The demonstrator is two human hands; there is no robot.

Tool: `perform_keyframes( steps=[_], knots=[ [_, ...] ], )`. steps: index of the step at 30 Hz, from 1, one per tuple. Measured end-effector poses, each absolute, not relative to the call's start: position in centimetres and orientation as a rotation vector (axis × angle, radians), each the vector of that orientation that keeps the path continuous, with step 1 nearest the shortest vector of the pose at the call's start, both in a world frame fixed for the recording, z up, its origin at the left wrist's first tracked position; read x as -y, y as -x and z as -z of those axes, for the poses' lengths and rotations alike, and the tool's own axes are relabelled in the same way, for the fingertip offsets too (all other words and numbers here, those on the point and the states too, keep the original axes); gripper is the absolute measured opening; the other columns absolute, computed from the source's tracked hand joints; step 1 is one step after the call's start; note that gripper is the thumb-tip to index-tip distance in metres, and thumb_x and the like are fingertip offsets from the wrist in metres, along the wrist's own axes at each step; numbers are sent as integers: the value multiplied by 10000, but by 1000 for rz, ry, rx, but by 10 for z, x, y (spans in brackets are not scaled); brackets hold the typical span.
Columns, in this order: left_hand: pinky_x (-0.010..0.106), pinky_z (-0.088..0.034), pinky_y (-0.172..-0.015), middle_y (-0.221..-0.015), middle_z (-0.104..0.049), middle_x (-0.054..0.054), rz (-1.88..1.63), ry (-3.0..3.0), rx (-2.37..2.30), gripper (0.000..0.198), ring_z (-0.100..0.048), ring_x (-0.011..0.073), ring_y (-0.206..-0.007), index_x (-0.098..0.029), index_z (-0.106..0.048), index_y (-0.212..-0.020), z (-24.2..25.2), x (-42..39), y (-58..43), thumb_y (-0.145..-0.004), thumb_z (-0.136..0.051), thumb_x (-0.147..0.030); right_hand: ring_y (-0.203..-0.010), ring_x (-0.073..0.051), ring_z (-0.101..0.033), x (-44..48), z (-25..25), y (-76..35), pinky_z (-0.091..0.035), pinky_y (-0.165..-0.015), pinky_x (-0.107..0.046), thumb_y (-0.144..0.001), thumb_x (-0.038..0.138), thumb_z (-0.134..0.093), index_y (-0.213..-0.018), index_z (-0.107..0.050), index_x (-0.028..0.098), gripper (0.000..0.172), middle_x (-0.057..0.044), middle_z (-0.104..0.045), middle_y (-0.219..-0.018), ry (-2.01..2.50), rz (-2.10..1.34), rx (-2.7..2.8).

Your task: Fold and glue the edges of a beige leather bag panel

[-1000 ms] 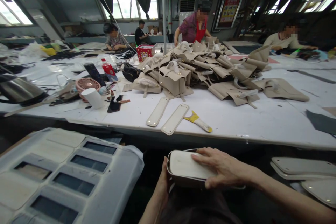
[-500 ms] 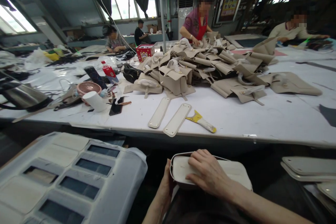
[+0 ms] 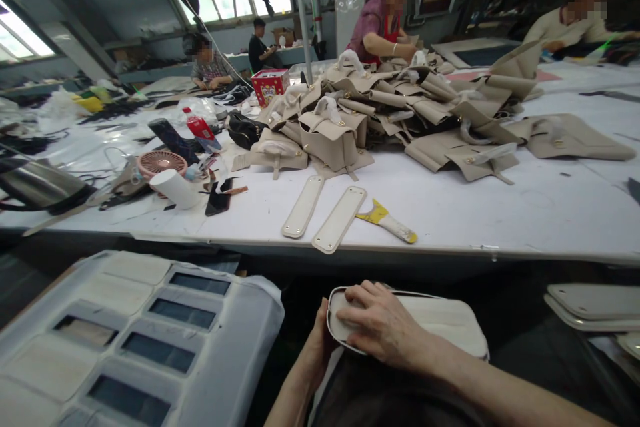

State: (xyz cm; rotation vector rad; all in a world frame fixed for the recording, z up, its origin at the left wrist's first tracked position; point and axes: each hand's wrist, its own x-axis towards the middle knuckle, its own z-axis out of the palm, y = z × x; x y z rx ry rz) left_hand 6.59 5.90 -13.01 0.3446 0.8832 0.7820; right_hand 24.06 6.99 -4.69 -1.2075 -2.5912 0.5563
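Note:
Low in front of me is an off-white rounded oblong bag piece [image 3: 445,320], with a raised rim around its left end. My left hand [image 3: 319,340] wraps its left end from the side; part of the fingers is hidden behind it. My right hand [image 3: 377,320] lies palm down over the left half, fingers slightly bent and apart, pressing on the surface. Nearest on the table are two white strips, a left one [image 3: 303,207] and a right one [image 3: 340,220], with small metal studs at their ends. A yellow-and-white scraper-like tool [image 3: 387,220] touches the right strip.
Beige bags [image 3: 330,137] form a large heap on the white table [image 3: 240,223]. A pink fan [image 3: 163,163], red bottle [image 3: 197,125] and steel kettle [image 3: 45,183] stand left. Below is a padded board [image 3: 225,347] with cutouts; white strips [image 3: 600,303] lie right. Several people work beyond.
My right hand has slid a little left toward the rimmed end of the bag piece. My left hand keeps its hold. The camera view has shifted slightly.

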Motion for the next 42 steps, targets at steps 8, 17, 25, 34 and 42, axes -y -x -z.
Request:
perform_keyframes(
  steps=[8, 17, 25, 34, 42],
  knots=[
    [416, -420, -1005, -1211, -672, 140, -713, -356, -913, 809, -537, 351, -1223, -135, -581, -1308, 131, -59, -63, -784, -529, -749, -1010, -236, -450, -62, 53, -241, -359, -888, -395, -876, 269, -631, -1102, -604, 268, 227, -41, -554, -1167, 1243, -643, 2467],
    [372, -439, -916, -1258, -641, 87, -654, -547, -1002, 560, -556, 275, -1140, -219, -595, -1295, 115, -58, -45, -894, -488, -594, -1010, -245, -470, -60, 56, -240, -371, -894, -408, -879, 228, -615, -1109, -597, 258, 232, -53, -574, -1164, 1237, -654, 2414],
    [334, -497, -787, -1208, -651, 80, -572, -748, -1052, 514, -588, 268, -1036, -251, -587, -1313, 83, -71, -42, -885, -548, -533, -1027, -245, -475, -62, 58, -242, -382, -906, -410, -864, 225, -653, -1138, -591, 268, 285, -40, -578, -1186, 1233, -716, 2376],
    [314, -534, -706, -1056, -683, 100, -418, -897, -1066, 477, -604, 259, -948, -189, -632, -1269, 69, -89, -35, -883, -590, -466, -1038, -253, -479, -60, 65, -241, -390, -905, -432, -811, 196, -709, -1083, -569, 230, 308, -28, -592, -1168, 1276, -774, 2264],
    [285, -507, -651, -1002, -699, 67, -451, -989, -1112, 513, -614, 232, -822, -207, -595, -1321, 76, -86, -44, -900, -558, -498, -1053, -278, -492, -60, 67, -241, -412, -925, -447, -822, 164, -682, -1081, -585, 207, 280, -53, -602, -1165, 1294, -797, 2250]
  ],
)
